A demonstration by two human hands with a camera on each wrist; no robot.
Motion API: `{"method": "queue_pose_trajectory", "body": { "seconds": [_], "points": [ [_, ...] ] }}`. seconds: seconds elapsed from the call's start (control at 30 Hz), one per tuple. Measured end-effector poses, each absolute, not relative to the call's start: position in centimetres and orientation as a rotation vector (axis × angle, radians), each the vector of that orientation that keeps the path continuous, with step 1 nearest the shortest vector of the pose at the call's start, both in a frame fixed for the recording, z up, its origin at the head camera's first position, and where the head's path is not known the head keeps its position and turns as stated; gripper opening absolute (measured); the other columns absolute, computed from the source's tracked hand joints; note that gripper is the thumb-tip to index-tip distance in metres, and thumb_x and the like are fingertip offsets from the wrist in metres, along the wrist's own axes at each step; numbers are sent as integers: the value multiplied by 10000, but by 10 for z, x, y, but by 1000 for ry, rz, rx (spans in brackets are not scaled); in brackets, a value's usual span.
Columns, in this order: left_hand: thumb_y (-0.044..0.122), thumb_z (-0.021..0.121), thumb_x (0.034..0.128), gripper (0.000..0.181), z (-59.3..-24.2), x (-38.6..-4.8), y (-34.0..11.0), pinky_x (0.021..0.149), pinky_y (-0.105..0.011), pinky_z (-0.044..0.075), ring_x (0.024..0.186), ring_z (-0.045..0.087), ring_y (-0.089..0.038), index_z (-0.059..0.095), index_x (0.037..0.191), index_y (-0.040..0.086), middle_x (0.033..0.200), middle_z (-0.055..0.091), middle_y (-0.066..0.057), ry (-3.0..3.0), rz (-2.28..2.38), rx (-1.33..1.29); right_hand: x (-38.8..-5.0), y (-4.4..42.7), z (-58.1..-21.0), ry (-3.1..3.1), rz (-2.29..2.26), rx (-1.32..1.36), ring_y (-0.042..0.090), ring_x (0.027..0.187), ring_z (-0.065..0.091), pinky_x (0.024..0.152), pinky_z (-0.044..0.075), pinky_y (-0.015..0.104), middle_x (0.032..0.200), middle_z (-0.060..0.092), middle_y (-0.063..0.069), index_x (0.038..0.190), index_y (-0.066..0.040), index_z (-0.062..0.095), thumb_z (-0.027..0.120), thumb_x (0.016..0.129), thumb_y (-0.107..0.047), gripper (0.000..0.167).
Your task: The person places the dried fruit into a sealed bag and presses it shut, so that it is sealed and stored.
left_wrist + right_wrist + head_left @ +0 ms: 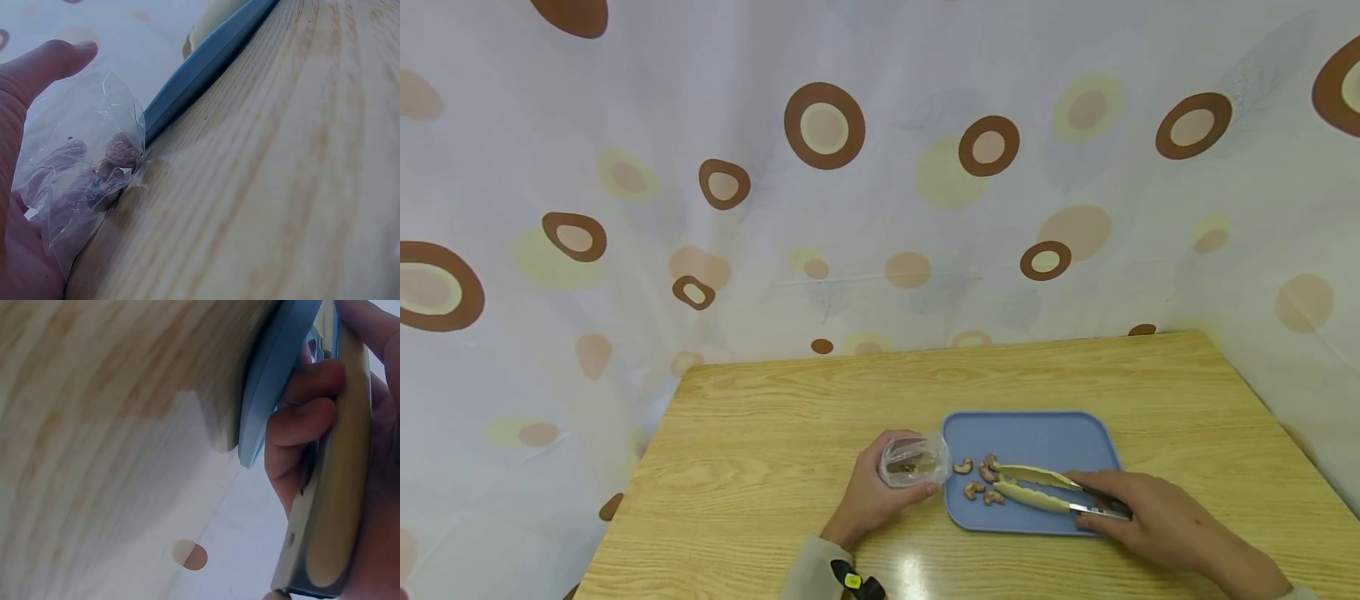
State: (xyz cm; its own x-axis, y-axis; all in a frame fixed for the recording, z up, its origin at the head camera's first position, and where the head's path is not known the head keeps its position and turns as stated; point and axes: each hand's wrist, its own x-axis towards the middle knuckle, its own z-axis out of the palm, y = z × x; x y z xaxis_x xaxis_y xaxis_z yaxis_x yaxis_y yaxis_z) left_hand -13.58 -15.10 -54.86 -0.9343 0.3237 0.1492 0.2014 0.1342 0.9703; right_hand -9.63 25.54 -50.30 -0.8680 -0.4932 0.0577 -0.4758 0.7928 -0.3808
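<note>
Cloth (865, 192): hangs white behind everything and down both sides, printed with brown rings and pale peach and yellow spots.
Worktop (760, 433): pale wood grain running from side to side under all the things I can see.
Sleeve (812, 571): light-coloured, at the bottom edge, with a black strap (859, 582) bearing a small yellow mark.
Left hand (874, 492): its fingers curl round the far side of a bag and its thumb lies along the near side, so they are clamped on it.
Bag (917, 460): clear, crinkled plastic just beside the tray's left end; a few brown pieces (122, 150) show through it.
Nuts (973, 490): a small group, brown, curved and cashew-like, on the left part of the tray.
Tray (1037, 437): blue, rounded at the corners, lying flat right of the bag.
Tongs (1037, 499): two pale scalloped arms, spread apart over the tray, tips close by the nuts; whether they touch any, I cannot tell.
Right hand (1165, 521): its fingers are clamped on the tongs' handles at the tray's right end, thumb opposite.
</note>
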Motion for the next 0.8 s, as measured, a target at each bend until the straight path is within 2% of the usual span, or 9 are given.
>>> {"method": "queue_pose_trajectory", "body": {
  "seconds": [0.23, 0.47, 0.8],
  "points": [
    [204, 937, 870, 597, -548, -136, -151, 1052, -293, 560, 1242, 686, -197, 675, 1407, 223, 1410, 713, -27, 2289, 1930, 527, -99, 256, -502, 2902, -607, -785, 188, 1139, 770, 856, 633, 334, 1288, 813, 14, 1393, -176, 763, 780, 986, -515, 530],
    [195, 942, 869, 598, -549, -136, -149, 1064, -290, 552, 1246, 687, -196, 678, 1404, 234, 1402, 720, -19, 2299, 1929, 544, -98, 257, -503, 2898, -631, -796, 79, 1085, 739, 797, 605, 289, 1256, 822, 25, 1379, -166, 771, 792, 982, -497, 517],
    [171, 941, 865, 597, -550, -136, -151, 1045, -299, 570, 1228, 699, -225, 679, 1397, 247, 1398, 718, -41, 2289, 1942, 548, -98, 255, -499, 2873, -724, -777, 147, 1131, 749, 818, 605, 283, 1301, 808, 46, 1419, -152, 745, 781, 997, -478, 534]
  ]
}}
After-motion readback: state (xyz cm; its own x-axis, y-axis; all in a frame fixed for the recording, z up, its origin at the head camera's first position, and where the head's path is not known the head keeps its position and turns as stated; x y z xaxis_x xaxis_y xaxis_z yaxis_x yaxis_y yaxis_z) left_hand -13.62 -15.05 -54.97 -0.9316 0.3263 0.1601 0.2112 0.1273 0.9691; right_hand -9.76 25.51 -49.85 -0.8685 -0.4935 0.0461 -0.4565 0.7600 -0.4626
